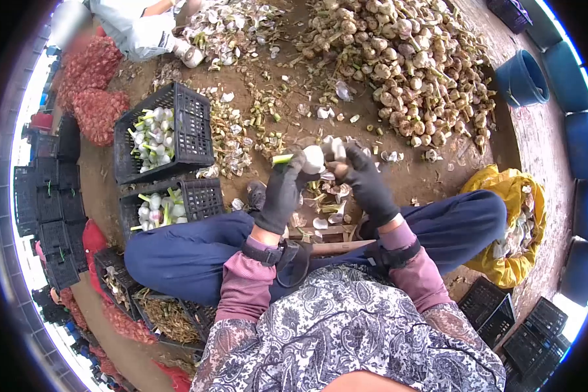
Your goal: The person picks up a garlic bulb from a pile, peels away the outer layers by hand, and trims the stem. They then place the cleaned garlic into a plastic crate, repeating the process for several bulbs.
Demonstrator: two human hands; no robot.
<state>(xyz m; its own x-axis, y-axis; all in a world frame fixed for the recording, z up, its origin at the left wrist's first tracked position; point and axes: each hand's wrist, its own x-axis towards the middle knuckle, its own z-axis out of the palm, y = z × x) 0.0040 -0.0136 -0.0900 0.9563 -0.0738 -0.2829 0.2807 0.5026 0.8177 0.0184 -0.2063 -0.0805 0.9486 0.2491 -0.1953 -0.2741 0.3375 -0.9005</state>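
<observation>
My left hand, in a dark glove, is closed round a peeled white garlic bulb. The bulb's short green stem sticks out to the left. Close beside it, my gloved right hand has its fingers pinched together, with pale garlic skin at their tips. Both hands are above the ground between my bent knees. Below them lie scattered garlic peels and cut stem pieces.
Two black crates on the left, a far one and a near one, hold trimmed garlic. Unpeeled garlic is heaped ahead. A blue bucket and a yellow sack stand right. Another person sits at upper left beside red net sacks.
</observation>
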